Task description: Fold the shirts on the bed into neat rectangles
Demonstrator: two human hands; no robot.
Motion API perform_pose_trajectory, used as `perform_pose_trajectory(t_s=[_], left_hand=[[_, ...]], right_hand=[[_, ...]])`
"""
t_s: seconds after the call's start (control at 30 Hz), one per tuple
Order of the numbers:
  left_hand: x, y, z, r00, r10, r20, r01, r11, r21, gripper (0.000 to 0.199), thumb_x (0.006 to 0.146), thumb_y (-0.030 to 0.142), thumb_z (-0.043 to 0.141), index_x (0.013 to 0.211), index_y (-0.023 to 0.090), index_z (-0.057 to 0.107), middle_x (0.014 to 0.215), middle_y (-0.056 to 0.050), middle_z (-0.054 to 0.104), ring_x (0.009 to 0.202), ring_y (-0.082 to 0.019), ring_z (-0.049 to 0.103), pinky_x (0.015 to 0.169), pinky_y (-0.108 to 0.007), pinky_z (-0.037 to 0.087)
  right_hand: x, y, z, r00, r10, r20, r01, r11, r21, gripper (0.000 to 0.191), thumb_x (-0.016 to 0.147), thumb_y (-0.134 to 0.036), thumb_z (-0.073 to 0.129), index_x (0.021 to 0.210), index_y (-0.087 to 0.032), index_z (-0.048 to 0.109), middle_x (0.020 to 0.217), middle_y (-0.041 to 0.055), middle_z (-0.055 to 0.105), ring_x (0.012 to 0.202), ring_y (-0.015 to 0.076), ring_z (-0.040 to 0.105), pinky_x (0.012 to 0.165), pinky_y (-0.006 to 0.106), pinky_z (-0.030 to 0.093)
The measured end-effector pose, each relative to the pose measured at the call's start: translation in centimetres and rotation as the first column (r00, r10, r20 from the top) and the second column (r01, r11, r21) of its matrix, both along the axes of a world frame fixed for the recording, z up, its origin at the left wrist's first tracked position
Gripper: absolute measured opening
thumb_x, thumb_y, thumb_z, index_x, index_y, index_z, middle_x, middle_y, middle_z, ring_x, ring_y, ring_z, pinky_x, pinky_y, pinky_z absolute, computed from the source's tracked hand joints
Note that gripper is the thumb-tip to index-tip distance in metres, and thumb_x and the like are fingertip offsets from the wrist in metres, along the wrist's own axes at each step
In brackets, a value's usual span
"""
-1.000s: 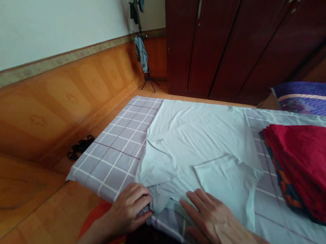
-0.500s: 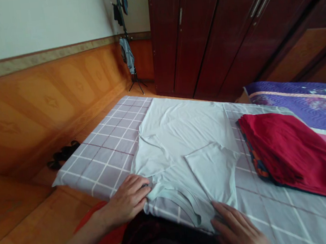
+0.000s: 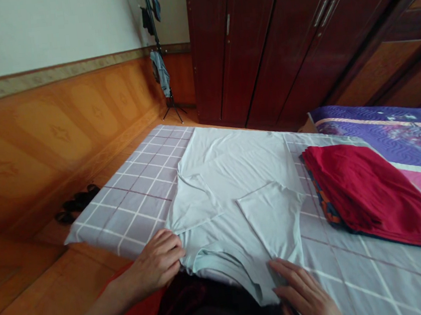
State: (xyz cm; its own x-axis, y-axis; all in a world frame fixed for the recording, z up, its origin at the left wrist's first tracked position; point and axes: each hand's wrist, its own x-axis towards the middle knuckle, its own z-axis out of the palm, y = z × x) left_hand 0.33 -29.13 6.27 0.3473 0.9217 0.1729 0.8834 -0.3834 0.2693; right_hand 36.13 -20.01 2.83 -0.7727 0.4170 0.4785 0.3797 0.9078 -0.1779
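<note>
A pale, whitish-green T-shirt lies spread on the checked bed cover, its neckline toward me. Both short sleeves are folded inward over its body. At the left shoulder, my left hand is closed with its fingers pinching the fabric. My right hand holds the opposite shoulder edge, fingers bent over the cloth and thumb partly hidden beneath. Between the hands, the ribbed collar curves close to my dark clothing. To the right of the shirt rests a folded red cloth on top of darker, patterned fabric.
The grey checked bed cover ends at the left above a tiled floor. Dark shoes stand down there. A coat rack and a dark red wardrobe are behind. Purple bedding lies far right.
My left hand has moved left and slightly down, drawing the shoulder outward, so the fabric there is flatter. The collar has shifted. My right hand has stayed nearly in place.
</note>
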Motion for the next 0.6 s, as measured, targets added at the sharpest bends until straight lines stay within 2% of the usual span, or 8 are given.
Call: perform_pose_trajectory(t_s=[0.1, 0.17, 0.23, 0.3, 0.4, 0.47, 0.53, 0.6], left_hand=[[-0.5, -0.5, 0.4, 0.999, -0.029, -0.035, 0.028, 0.999, -0.037, 0.026, 0.09, 0.008, 0.036, 0.072, 0.017, 0.052, 0.071, -0.002, 0.051, 0.07, -0.016, 0.046, 0.078, -0.036, 0.038], [-0.7, -0.8, 0.5, 0.996, -0.03, -0.08, 0.027, 0.999, -0.036, 0.022, 0.089, 0.008, 0.038, 0.077, 0.017, 0.054, 0.075, -0.002, 0.053, 0.073, -0.018, 0.047, 0.081, -0.037, 0.038], [-0.8, -1.1, 0.4, 0.993, -0.022, -0.118, 0.018, 0.999, -0.039, 0.02, 0.086, 0.006, 0.041, 0.086, 0.018, 0.056, 0.083, -0.004, 0.055, 0.08, -0.019, 0.049, 0.082, -0.038, 0.038], [-0.9, -1.5, 0.2, 0.989, -0.005, -0.148, -0.005, 0.998, -0.067, 0.022, 0.084, 0.003, 0.041, 0.086, 0.019, 0.056, 0.085, -0.004, 0.056, 0.081, -0.02, 0.049, 0.079, -0.037, 0.04], [-1.4, -2.1, -0.2, 0.983, 0.012, -0.181, -0.03, 0.995, -0.092, 0.022, 0.083, 0.002, 0.04, 0.079, 0.019, 0.055, 0.079, -0.003, 0.055, 0.074, -0.019, 0.049, 0.072, -0.035, 0.042], [-1.7, -2.3, -0.5, 0.979, 0.039, -0.201, -0.048, 0.998, -0.038, 0.022, 0.083, 0.005, 0.043, 0.092, 0.019, 0.058, 0.098, -0.008, 0.058, 0.088, -0.022, 0.053, 0.08, -0.038, 0.043], [-1.9, -2.4, -0.8, 0.98, 0.067, -0.188, -0.055, 0.996, 0.069, 0.028, 0.084, 0.008, 0.046, 0.107, 0.019, 0.057, 0.122, -0.012, 0.052, 0.111, -0.027, 0.048, 0.092, -0.044, 0.041], [-2.0, -2.3, -1.1, 0.989, 0.058, -0.139, -0.038, 0.989, 0.144, 0.024, 0.086, 0.009, 0.044, 0.103, 0.019, 0.058, 0.126, -0.011, 0.052, 0.119, -0.027, 0.044, 0.098, -0.044, 0.038]], right_hand=[[0.5, 0.0, 0.6, 0.996, 0.057, 0.064, -0.057, 0.998, -0.005, 0.015, 0.076, -0.014, 0.051, 0.08, -0.024, 0.062, 0.11, 0.0062, 0.068, 0.109, 0.0213, 0.06, 0.082, 0.031, 0.054], [0.8, 0.1, 0.6, 0.993, 0.051, 0.106, -0.055, 0.998, 0.031, 0.014, 0.076, -0.017, 0.055, 0.084, -0.024, 0.064, 0.11, 0.0063, 0.068, 0.108, 0.0225, 0.06, 0.08, 0.032, 0.055], [0.9, 0.0, -0.1, 0.994, 0.038, 0.104, -0.046, 0.996, 0.078, 0.021, 0.075, -0.018, 0.056, 0.093, -0.023, 0.065, 0.116, 0.0081, 0.065, 0.113, 0.0252, 0.058, 0.081, 0.036, 0.055], [0.7, -0.1, -0.9, 0.995, 0.045, 0.089, -0.053, 0.995, 0.082, 0.023, 0.075, -0.015, 0.054, 0.095, -0.022, 0.064, 0.121, 0.0089, 0.063, 0.118, 0.0269, 0.054, 0.086, 0.04, 0.053], [0.7, -0.3, -1.4, 0.995, 0.096, 0.038, -0.097, 0.995, 0.028, 0.021, 0.077, -0.01, 0.051, 0.087, -0.023, 0.062, 0.111, 0.0058, 0.068, 0.11, 0.0217, 0.06, 0.09, 0.035, 0.051], [0.9, -0.4, -1.1, 0.997, 0.077, -0.001, -0.077, 0.997, 0.017, 0.019, 0.08, -0.012, 0.052, 0.092, -0.023, 0.063, 0.109, 0.0075, 0.069, 0.105, 0.0197, 0.063, 0.087, 0.031, 0.053], [1.0, -0.4, -0.8, 1.0, 0.017, -0.002, -0.017, 0.998, 0.053, 0.023, 0.08, -0.017, 0.056, 0.103, -0.021, 0.063, 0.116, 0.013, 0.065, 0.11, 0.0227, 0.06, 0.085, 0.032, 0.054], [1.1, -0.4, -0.9, 1.0, 0.0, 0.014, -0.002, 0.995, 0.095, 0.027, 0.08, -0.018, 0.057, 0.106, -0.02, 0.063, 0.123, 0.0155, 0.061, 0.116, 0.0261, 0.056, 0.083, 0.034, 0.055]])
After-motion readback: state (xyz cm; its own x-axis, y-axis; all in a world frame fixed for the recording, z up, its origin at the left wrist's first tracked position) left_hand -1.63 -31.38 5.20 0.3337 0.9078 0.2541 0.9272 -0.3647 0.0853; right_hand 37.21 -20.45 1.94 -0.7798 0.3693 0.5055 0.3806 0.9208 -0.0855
